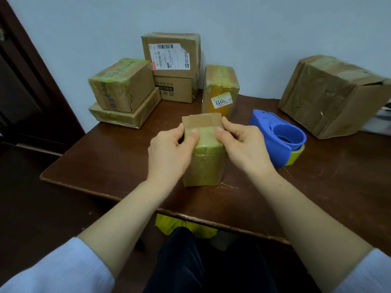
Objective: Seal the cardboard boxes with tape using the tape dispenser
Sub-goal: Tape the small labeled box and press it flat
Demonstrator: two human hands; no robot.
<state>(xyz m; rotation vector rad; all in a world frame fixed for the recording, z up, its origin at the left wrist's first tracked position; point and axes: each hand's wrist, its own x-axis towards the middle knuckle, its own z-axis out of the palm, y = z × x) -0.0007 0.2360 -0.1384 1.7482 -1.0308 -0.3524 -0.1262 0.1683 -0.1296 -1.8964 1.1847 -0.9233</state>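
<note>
A small upright cardboard box (206, 163) stands in the middle of the brown table (110, 161), its near face and top covered with yellowish tape and one bare flap sticking up at the back. My left hand (169, 149) grips its upper left side, thumb pressed on the taped top. My right hand (241, 142) grips the upper right side, thumb on the top as well. The blue tape dispenser (277, 136) with a yellow-green roll lies on the table just right of my right hand, untouched.
Several taped boxes are stacked at the back left (124, 87) and back centre (172, 53). One tall box with a label (220, 92) stands just behind the held box. A large worn box (330, 92) sits at the right. Wall behind; table edge near my lap.
</note>
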